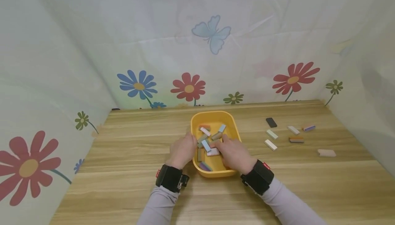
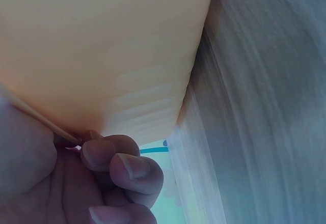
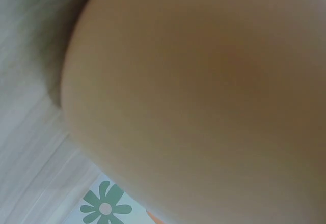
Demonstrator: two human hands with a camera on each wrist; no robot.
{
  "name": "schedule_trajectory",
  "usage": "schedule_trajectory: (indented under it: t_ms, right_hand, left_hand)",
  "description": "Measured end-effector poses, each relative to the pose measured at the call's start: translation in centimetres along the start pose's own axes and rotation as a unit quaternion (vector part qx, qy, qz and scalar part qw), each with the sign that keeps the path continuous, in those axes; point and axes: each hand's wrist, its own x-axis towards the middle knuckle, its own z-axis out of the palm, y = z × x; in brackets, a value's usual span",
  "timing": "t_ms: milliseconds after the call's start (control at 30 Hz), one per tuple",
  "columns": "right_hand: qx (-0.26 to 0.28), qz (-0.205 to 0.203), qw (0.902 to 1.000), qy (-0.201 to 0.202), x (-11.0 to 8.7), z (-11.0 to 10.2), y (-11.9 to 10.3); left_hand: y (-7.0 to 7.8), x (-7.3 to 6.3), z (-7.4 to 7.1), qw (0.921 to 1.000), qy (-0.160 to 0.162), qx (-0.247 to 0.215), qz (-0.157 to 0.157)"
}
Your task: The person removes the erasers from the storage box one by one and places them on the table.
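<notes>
With the left grip, pinched the rim of the yellow bin (image 1: 216,174) at the centre of the frame, between thumb and curled fingers of the left hand (image 1: 183,150). Reached with the right hand (image 1: 234,153) over the bin's right side, in among the mixed blocks, beside the pale blue block (image 1: 206,145) and the white block (image 1: 213,152); could not tell if wide or holding one. Seemed best to press lightly but steadily on the rim, against sliding or tipping on the table (image 1: 129,149), to take single blocks by their long sides, and to avoid brushing neighbours. Noted loose blocks (image 1: 271,145) too, right of frame.
</notes>
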Motion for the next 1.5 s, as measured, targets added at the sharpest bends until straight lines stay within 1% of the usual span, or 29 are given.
schedule_trajectory:
  t_ms: [167,333,467,567,633,733,800,867,933,1067,1200,1300,1433,1500]
  right_hand:
    - [0.017,-0.007,0.9997,0.015,0.0,0.0,0.1]
    - [0.059,-0.001,0.9982,0.005,0.1,-0.5,0.2]
    - [0.116,0.01,0.9932,-0.003,0.1,-2.1,0.5]
    - [0.15,0.03,0.9882,0.004,-0.3,-4.2,1.3]
    - [0.158,0.049,0.9862,0.012,-0.7,-5.8,2.2]
    - [0.139,0.082,0.9865,0.029,-1.5,-7.7,4.3]
    - [0.13,0.096,0.9861,0.04,-2.0,-8.4,6.0]
    - [0.123,0.111,0.9853,0.043,-2.6,-8.8,7.8]
    - [0.128,0.118,0.9838,0.042,-3.1,-8.9,9.6]
    - [0.136,0.138,0.9808,0.022,-4.2,-8.9,12.6]
    - [0.149,0.154,0.9767,-0.008,-5.4,-8.5,14.9]
    - [0.151,0.162,0.9742,-0.044,-6.3,-8.0,16.2]
    - [0.148,0.173,0.9696,-0.09,-6.7,-7.0,17.4]
    - [0.153,0.179,0.9664,-0.102,-6.9,-6.4,17.8]
  left_hand:
    - [0.0,0.0,0.0,1.0,0.0,0.002,-0.001]
    - [0.2,-0.1,-0.2,1.0,0.004,0.0,-0.001]
    - [0.3,-0.3,-0.3,1.0,0.008,-0.002,0.003]
    - [0.3,-0.3,-0.4,1.0,0.005,-0.005,-0.001]
    - [0.3,-0.3,-0.4,1.0,0.002,-0.007,-0.004]
    - [0.3,-0.3,-0.5,1.0,-0.002,-0.008,-0.005]
    - [0.3,-0.3,-0.5,1.0,-0.004,-0.007,-0.004]
    - [0.3,-0.2,-0.5,0.9999,-0.006,-0.008,-0.003]
    - [0.3,-0.3,-0.6,0.9999,-0.009,-0.006,-0.003]
    - [0.4,-0.4,-0.7,0.9999,-0.012,-0.002,-0.004]
    - [0.4,-0.3,-0.6,1.0,-0.009,0.001,-0.002]
    - [0.4,-0.3,-0.5,1.0,-0.003,0.001,0.001]
    - [0.4,-0.3,-0.4,1.0,0.006,0.001,0.002]
    - [0.3,-0.3,-0.4,1.0,0.007,0.002,0.002]
